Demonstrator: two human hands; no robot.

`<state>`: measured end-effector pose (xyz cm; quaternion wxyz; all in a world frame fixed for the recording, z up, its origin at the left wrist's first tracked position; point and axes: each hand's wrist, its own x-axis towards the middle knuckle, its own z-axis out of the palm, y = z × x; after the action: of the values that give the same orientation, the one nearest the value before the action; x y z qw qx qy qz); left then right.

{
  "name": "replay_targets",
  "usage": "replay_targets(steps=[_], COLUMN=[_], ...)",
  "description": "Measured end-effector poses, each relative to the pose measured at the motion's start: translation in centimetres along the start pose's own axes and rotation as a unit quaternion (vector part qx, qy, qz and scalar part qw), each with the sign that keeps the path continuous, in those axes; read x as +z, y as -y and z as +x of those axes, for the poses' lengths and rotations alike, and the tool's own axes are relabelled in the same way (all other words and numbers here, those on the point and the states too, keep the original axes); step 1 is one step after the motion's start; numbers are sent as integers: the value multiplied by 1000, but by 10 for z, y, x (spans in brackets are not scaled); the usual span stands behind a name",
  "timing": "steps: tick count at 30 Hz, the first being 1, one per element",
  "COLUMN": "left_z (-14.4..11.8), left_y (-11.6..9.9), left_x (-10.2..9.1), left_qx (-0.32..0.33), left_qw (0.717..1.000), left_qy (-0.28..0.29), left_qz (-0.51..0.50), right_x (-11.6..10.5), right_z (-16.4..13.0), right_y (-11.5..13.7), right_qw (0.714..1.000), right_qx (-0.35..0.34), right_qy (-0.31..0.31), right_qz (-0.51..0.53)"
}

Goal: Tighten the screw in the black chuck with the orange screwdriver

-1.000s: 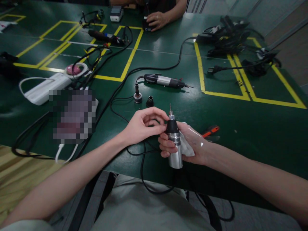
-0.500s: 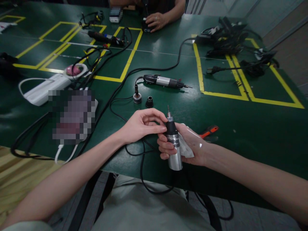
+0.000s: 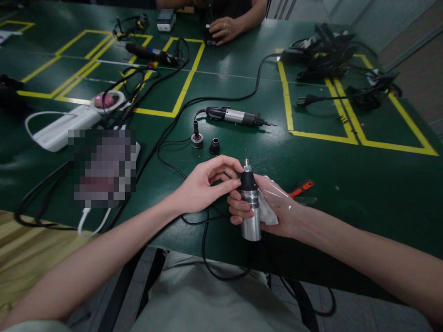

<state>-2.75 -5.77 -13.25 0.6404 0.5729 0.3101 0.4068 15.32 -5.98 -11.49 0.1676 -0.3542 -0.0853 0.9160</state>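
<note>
In the head view my right hand [image 3: 238,210] is closed round a silver electric screwdriver [image 3: 251,226], which stands nearly upright with its bit pointing up. A crumpled white translucent wrapper [image 3: 268,210] is tucked between that palm and the tool. My left hand [image 3: 211,182] is bent inward, thumb and forefinger at the left side of the tool's black collar. Past the left hand, a black cone-shaped nose cap [image 3: 214,146] and a small ring-based part with a black tube [image 3: 197,138] stand on the green table. Farther back lies a second electric screwdriver [image 3: 235,116].
An orange-handled tool [image 3: 302,188] lies beyond my right wrist. Black cables [image 3: 204,99] cross the table [image 3: 311,157]. A white power strip [image 3: 65,127] and a blurred-out device [image 3: 107,166] are at left, a heap of black adapters [image 3: 325,55] back right. A co-worker's hand [image 3: 223,31] is opposite.
The screwdriver has shifted slightly right and stands a bit straighter. My left fingers have moved slightly right with it and stay at the collar.
</note>
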Motion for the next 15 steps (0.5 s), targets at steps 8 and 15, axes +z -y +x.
replay_targets(steps=[8, 15], left_z=[0, 10], left_y=[6, 9], left_x=[17, 16], left_qx=[82, 0], left_qw=[984, 991], left_qy=[-83, -131], left_qz=[137, -21], right_x=[0, -2], right_z=[0, 0], right_y=[2, 2], right_qw=[1000, 1000], right_qx=[-12, -14], right_qy=[0, 12], right_qz=[3, -9])
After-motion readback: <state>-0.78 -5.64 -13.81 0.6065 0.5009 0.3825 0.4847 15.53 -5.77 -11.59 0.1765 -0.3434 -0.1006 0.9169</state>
